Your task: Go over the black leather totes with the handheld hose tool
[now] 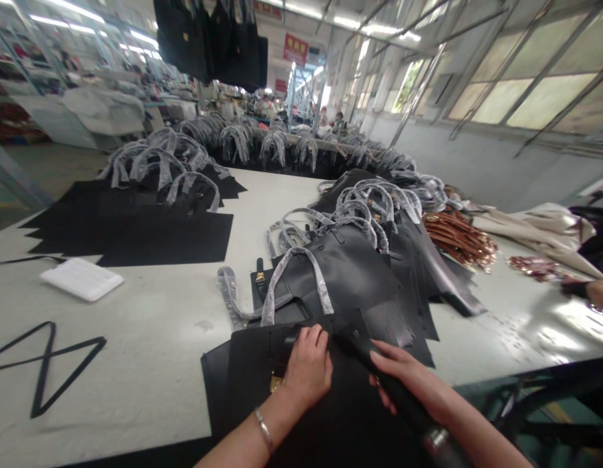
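Note:
A black leather bag panel (252, 364) lies flat in front of me, with a small gold clasp (276, 382) on it. My left hand (308, 364) rests on this panel, its fingers closed on a short black strap (290, 339) beside the clasp; the fingertips partly hide the strap. In my right hand (403, 370) is a long black tool (403, 400) with a thick handle and a metal band at the lower end. Its dark far end blurs against the panel, just right of my left fingers. A plastic-wrapped handle (301, 260) arches up behind the panel.
Black bag pieces with wrapped handles pile up at centre right (350, 260) and left (155, 221). Brown straps (460, 240) lie right of them. A white packet (81, 279) and a thin black strip (47, 354) are on the pale table (149, 370). Another person's hand (601, 294) shows at right.

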`<state>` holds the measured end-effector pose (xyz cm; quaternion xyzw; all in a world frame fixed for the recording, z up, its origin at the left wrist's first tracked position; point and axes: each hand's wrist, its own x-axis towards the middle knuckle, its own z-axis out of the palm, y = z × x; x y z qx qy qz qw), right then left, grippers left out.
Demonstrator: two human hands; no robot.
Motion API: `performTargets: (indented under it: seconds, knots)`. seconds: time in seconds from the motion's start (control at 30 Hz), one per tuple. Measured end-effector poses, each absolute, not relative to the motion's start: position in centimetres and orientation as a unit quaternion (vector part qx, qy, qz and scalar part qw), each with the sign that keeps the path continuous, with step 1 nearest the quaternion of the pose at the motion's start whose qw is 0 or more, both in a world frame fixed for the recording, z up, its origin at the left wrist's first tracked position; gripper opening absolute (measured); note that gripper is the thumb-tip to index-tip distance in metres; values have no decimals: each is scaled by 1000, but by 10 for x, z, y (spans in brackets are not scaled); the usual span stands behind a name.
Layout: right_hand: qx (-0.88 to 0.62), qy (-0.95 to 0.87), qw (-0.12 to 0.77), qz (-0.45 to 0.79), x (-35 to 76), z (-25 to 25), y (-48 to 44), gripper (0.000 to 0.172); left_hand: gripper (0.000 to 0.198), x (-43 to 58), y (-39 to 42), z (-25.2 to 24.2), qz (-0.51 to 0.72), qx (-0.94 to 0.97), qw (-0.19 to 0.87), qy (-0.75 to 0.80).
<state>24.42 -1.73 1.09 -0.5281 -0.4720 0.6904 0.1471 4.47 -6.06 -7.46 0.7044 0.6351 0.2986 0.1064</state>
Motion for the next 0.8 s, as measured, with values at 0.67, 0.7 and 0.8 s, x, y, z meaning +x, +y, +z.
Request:
performTargets:
  seconds: [0.67, 0.7, 0.8]
  knots:
    - [-543, -471, 298, 628, 242, 26, 24, 30, 38, 45, -60, -80, 324, 691, 118, 635]
    - [-550, -478, 291, 620, 246, 29, 20, 36, 38, 46, -60, -81, 326, 687, 118, 638]
    - [-570, -479, 234, 625, 262, 33, -2, 59, 39, 46, -60, -84, 331, 682, 116, 642]
